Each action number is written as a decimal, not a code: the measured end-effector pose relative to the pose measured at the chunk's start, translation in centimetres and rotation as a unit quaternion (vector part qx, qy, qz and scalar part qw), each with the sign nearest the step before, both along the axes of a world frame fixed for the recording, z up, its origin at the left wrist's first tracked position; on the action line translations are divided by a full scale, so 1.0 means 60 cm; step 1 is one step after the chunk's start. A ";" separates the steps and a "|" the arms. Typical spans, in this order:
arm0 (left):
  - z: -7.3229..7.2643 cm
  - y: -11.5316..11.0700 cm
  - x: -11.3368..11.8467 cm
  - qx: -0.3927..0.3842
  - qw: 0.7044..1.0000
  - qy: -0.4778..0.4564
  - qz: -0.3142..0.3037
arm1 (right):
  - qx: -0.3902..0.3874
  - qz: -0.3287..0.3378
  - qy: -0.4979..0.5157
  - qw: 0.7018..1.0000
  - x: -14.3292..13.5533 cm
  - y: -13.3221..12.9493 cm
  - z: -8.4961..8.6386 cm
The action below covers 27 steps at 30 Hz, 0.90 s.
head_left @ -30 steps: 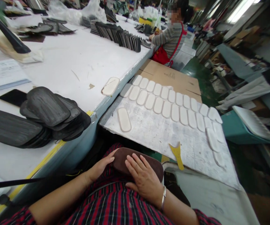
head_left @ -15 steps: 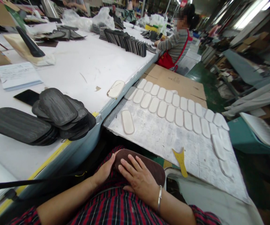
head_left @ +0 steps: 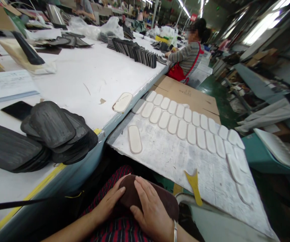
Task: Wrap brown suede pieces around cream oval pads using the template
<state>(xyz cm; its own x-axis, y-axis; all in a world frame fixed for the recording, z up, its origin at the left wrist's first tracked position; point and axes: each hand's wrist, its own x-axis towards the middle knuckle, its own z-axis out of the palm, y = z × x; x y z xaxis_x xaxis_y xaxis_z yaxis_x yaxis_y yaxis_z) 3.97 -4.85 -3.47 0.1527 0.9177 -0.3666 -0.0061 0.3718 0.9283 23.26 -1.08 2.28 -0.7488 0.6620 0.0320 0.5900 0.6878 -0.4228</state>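
Teal bin (head_left: pixel 257 158) bears white panel (head_left: pixel 279 148); left grip (head_left: pixel 110 201), right grip (head_left: pixel 153 210) touch brown piece (head_left: pixel 169 203).

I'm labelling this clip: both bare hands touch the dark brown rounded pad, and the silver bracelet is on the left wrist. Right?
Not quite: the head view shows the silver bracelet on the wrist of the right hand, not the left hand. Both touch the dark brown rounded pad.
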 end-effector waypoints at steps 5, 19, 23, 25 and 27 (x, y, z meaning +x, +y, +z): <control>0.004 0.002 -0.012 0.003 0.999 -0.002 -0.037 | 0.007 -0.039 -0.080 0.996 -0.025 0.013 -0.015; 0.003 0.009 -0.034 0.014 0.988 -0.103 -0.114 | 0.038 0.149 -0.055 0.987 -0.018 0.009 -0.009; 0.006 0.014 -0.029 -0.015 0.980 -0.191 -0.063 | 0.066 0.177 -0.055 0.981 0.033 -0.010 -0.009; 0.006 0.013 -0.016 -0.031 0.987 -0.159 0.001 | 0.073 0.140 -0.048 0.986 0.082 -0.020 -0.014; 0.005 0.010 0.001 -0.043 0.991 -0.102 0.072 | 0.079 0.020 -0.035 0.996 0.138 -0.034 -0.034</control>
<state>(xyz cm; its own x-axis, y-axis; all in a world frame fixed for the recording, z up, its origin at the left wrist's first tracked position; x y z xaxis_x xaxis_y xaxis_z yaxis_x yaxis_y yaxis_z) 4.02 -4.26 -3.15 0.1020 0.9022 -0.4192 -0.2489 0.4311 0.8673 31.51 -3.12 0.25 -0.7780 0.6232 0.0791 0.5860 0.7653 -0.2663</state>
